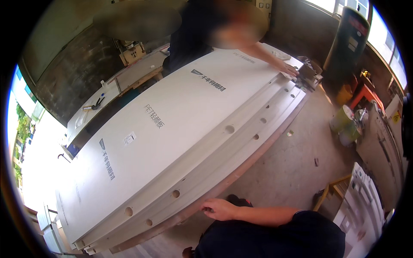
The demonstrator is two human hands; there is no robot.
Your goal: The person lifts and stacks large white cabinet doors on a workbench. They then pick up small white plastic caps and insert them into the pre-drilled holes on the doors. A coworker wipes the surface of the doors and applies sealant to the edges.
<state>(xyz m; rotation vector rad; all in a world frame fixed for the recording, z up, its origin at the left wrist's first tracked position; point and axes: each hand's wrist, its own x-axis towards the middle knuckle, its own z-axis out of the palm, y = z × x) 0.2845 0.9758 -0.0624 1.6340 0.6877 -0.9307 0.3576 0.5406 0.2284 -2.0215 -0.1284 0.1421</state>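
Dark cloth forms the sleeve [316, 228] of the right arm, which is bare below it. The right hand [221, 210] has its fingers loosely curled, at the near edge of the stack; whether they pinch anything small, or touch that edge, cannot be told. The left hand cannot be made out clearly, so its grip is undetermined.

Next outward, a reddish-brown support [234, 174] shows beneath the stack. White lower panels [206, 171] lie flat and staggered across the middle of the view, with the white top panel [180, 112] over them. A co-worker's hand [285, 67] is at the far right corner, beside metal hardware [306, 81].

Progress, as judged: the panels are stacked, and round holes [176, 194] are present along the exposed margins. The printed face of the top panel shows none. How much work remains cannot be established from this view.

Markings: the top panel bears repeated dark print, in Chinese characters and Latin capitals, with a wedge-shaped emblem [197, 72]. Its small white label [130, 138] is too fine to read. Red lettering marks a dark cylinder [346, 47]; a yellow warning sign [396, 115] is at far right.
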